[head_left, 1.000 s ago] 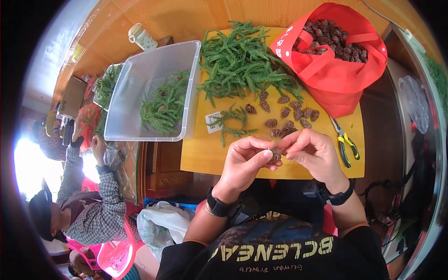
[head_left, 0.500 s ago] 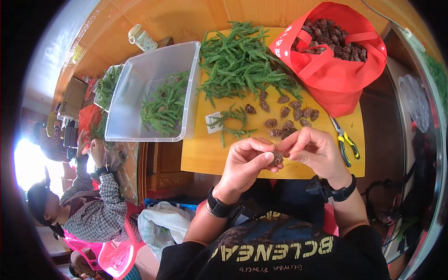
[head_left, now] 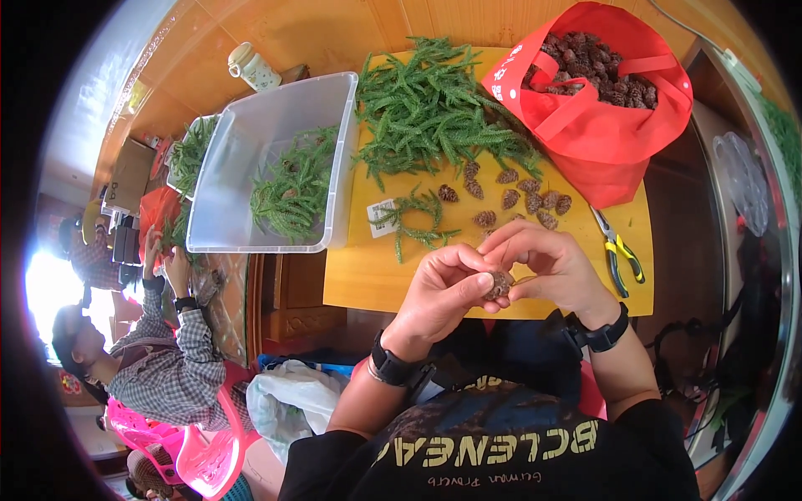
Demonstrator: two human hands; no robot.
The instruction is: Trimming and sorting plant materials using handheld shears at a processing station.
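Between the thumb and fingers of my left hand (head_left: 447,288) is a brown pine cone (head_left: 499,285), held above the table's near edge. My right hand (head_left: 547,263) is curled over the cone's right side, thumb and fingertips close to it; what they pinch is too small to make out. Just beyond my hands, several loose pine cones (head_left: 532,202) lie on the yellow table (head_left: 359,284). Left of these is a ring of green artificial sprigs (head_left: 418,219) with a white tag (head_left: 383,218). A heap of green sprigs (head_left: 434,108) covers the table's far part.
A red bag (head_left: 597,154) full of pine cones stands at the far right, near yellow-and-black pliers (head_left: 616,255). On the left is a clear plastic bin (head_left: 225,167) with greenery inside. Another person (head_left: 163,367) works farther left, beside a pink chair (head_left: 209,459).
My right hand has shifted left and closer around the pine cone, its fingers more curled. A thin strand seen above the cone before no longer shows. The other person's head and hands moved slightly.
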